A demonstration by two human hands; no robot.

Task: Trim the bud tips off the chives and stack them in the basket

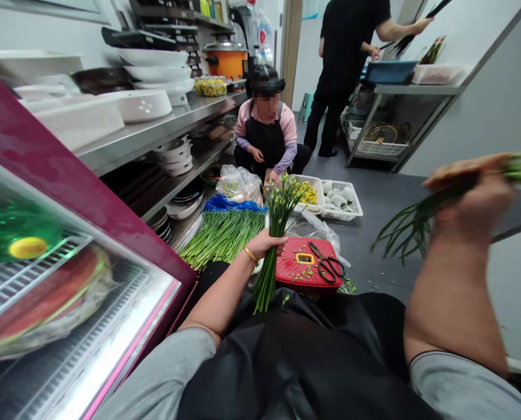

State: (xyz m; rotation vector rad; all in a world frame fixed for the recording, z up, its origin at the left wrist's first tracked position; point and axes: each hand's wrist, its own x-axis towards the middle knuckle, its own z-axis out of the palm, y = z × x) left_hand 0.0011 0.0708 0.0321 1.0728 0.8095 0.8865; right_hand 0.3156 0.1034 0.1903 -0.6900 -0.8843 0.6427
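My left hand (pixel 269 242) is wrapped round an upright bunch of flowering chives (pixel 280 213), buds at the top and cut stems hanging over my lap. Raised at the far right, my right hand (pixel 479 192) is smeared by motion but closed on a smaller bunch of chives (pixel 404 219), whose ends stick out on both sides of the fist. Black-handled scissors (pixel 329 268) lie on a red lid (pixel 290 271) among green scraps, just right of the left-hand bunch. Many more chives (pixel 225 236) lie in a pile to the left, with blue plastic at their far end.
A co-worker (pixel 266 128) crouches ahead beside white baskets (pixel 352 195) of yellow flowers and netted produce. Another person (pixel 348 64) stands at a steel table (pixel 418 89). Steel shelves (pixel 155 131) with dishes and a glass-fronted fridge (pixel 146 297) border my left side.
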